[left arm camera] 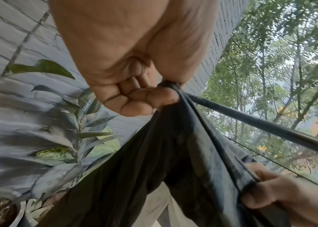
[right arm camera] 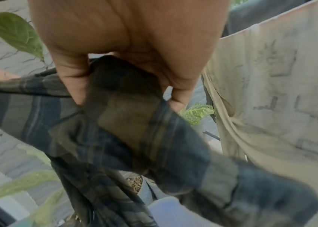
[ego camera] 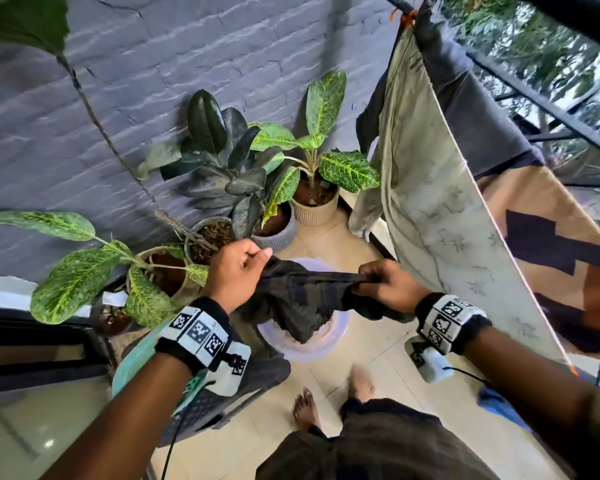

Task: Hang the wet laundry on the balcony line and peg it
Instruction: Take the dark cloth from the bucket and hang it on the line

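At the centre of the head view, the left hand [ego camera: 238,271] and right hand [ego camera: 385,282] are each pinching the dark checked garment [ego camera: 302,299], stretching its edge taut above the basin [ego camera: 312,348], seemingly readying it for the line [ego camera: 440,109].

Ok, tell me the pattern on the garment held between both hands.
Dark plaid garment, olive and navy checks; clearest in the right wrist view.

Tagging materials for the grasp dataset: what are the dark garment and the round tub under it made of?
Dark garment: thin woven cloth, matte, faint plaid stripes; it bunches and drapes between both hands, left, right. Probably cotton, unconfirmed. Round tub: looks like pale translucent plastic with a smooth rim, though blurred.
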The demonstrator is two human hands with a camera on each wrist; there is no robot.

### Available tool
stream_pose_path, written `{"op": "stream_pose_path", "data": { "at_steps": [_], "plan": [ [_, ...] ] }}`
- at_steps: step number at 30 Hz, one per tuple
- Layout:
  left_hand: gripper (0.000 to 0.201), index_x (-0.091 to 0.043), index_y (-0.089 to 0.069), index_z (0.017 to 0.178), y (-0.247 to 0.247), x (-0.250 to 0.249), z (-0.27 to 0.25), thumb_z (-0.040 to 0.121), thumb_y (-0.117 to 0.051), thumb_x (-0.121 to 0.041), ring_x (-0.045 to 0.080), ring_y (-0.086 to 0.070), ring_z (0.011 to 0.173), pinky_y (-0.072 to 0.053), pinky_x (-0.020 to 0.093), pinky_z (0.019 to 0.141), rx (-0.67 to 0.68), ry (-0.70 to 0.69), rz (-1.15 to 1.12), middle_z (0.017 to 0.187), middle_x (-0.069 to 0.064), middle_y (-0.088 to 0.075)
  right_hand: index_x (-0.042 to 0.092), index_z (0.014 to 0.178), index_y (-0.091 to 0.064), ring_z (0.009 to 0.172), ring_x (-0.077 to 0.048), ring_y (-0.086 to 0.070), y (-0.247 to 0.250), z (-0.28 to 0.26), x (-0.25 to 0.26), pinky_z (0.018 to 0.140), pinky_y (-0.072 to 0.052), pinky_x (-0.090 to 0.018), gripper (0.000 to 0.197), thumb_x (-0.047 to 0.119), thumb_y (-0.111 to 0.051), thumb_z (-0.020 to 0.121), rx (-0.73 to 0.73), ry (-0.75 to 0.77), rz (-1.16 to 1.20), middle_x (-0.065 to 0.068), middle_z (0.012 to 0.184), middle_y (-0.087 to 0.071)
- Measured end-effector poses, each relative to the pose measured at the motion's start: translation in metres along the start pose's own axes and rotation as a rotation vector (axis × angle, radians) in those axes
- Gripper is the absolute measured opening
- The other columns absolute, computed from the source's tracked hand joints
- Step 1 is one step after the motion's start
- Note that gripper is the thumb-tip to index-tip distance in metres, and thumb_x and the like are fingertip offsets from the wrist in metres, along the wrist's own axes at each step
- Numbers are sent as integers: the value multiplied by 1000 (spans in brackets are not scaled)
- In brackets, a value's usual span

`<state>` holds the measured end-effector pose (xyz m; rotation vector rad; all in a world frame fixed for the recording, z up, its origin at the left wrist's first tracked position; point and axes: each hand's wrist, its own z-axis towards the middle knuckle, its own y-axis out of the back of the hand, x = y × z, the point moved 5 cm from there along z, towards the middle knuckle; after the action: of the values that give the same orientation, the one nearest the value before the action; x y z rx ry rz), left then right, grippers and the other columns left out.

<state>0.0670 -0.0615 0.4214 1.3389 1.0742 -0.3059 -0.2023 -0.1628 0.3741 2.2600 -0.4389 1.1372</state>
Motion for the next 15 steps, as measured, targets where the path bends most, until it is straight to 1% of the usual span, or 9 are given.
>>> {"op": "stream_pose_path", "data": {
  "at_steps": [3,5,7,8,9,10,11,12,15],
  "plan": [
    [42,-15,-61,71,-1,-6,-1,82,-57,-56,30,-64,68,-50,47,65,-16,3,-4,66,7,-65,22,72,-57,62,-10,-56,15,11,1,60,-43,-26,18,38,-66,76,-47,43,-344,9,65,-60],
    [43,-15,-64,73,2,-13,-3,82,-57,-57,28,-65,68,-50,46,63,-15,-15,-11,66,5,-66,31,83,-62,76,-13,-60,13,19,1,69,-45,-28,16,40,-68,70,59,50,-455,10,77,-65],
    [41,-16,-65,75,6,-23,-6,84,-56,-55,26,-64,66,-48,43,60,12,-76,-1,65,3,-66,38,106,-63,87,-12,-62,-2,22,0,78,-47,-26,35,33,-75,73,280,30,-508,11,93,-67],
    [37,-18,-65,76,8,-30,-9,86,-57,-52,25,-62,64,-47,40,59,44,-110,17,63,2,-64,38,125,-57,94,-11,-62,-9,23,-2,85,-47,-26,54,32,-76,74,380,14,-534,12,104,-67],
    [33,-19,-64,76,10,-37,-13,87,-58,-49,23,-59,61,-44,37,57,82,-147,42,61,2,-61,37,141,-44,103,-13,-60,-16,26,-5,93,-46,-27,72,34,-77,76,431,-2,-545,10,115,-65],
    [30,-19,-63,75,12,-45,-17,88,-59,-46,22,-55,58,-41,34,56,119,-186,80,58,2,-57,35,150,-29,109,-15,-58,-20,32,-6,99,-44,-29,85,37,-76,79,420,-13,-553,8,123,-61],
    [28,-19,-63,74,13,-50,-21,88,-60,-43,22,-51,56,-38,32,55,148,-222,126,56,4,-53,33,154,-19,114,-19,-57,-22,40,-7,102,-42,-31,90,38,-73,82,359,-8,-555,5,129,-59],
    [28,-18,-62,72,14,-53,-24,88,-60,-41,22,-49,55,-36,29,54,166,-243,165,55,5,-50,30,155,-15,116,-23,-56,-23,49,-5,102,-42,-33,89,36,-69,86,281,6,-542,1,132,-58],
    [29,-17,-60,72,20,-56,-33,89,-59,-41,23,-46,55,-38,32,55,178,-264,216,56,9,-47,30,154,-21,119,-23,-56,-32,74,3,103,-44,-34,82,22,-69,88,163,58,-342,-4,136,-55]
  ]
}}
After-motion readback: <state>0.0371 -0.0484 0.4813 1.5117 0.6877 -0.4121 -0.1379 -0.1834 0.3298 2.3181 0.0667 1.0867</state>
